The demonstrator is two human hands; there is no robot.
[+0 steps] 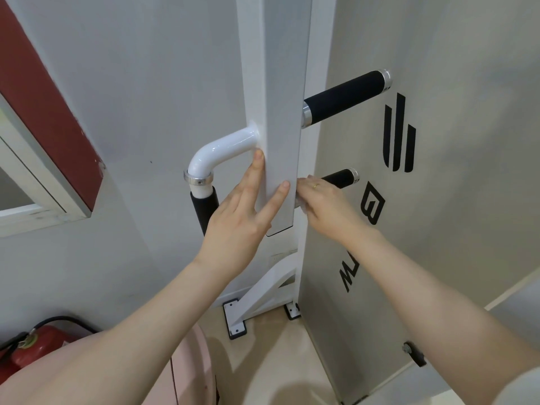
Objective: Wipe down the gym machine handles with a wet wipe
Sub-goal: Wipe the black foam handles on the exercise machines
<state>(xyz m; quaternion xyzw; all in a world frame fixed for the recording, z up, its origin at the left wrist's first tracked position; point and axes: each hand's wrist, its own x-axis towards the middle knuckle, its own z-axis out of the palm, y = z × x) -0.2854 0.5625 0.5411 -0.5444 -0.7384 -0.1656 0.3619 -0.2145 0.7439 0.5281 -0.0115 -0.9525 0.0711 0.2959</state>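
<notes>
— Grip, right hand (pixel 321 200): what is it on?
— Fingers curled over the inner end of the lower black handle (pixel 340 178), with a scrap of white showing under the palm, probably the wet wipe (pixel 301 204); most of it is hidden by the hand and the post. A ring sits on one finger.
— Grip, left hand (pixel 242 217)?
— Fingers straight and spread, holding nothing. The fingertips press flat against the white upright post (pixel 282 112), the thumb along its left face just under the white bent tube (pixel 222 146).
— Other handles listed?
— Upper black handle (pixel 346 96), chrome-capped, projects to the right of the post, well above the right hand and untouched. A third black handle (pixel 204 209) hangs below the bent tube's chrome collar, partly behind the left hand.
— Surroundings?
— Grey panel (pixel 438 229) with black logo marks to the right; white base brackets (pixel 236 317) bolted to the floor; red fire extinguisher (pixel 29 346) at lower left by the wall.
</notes>
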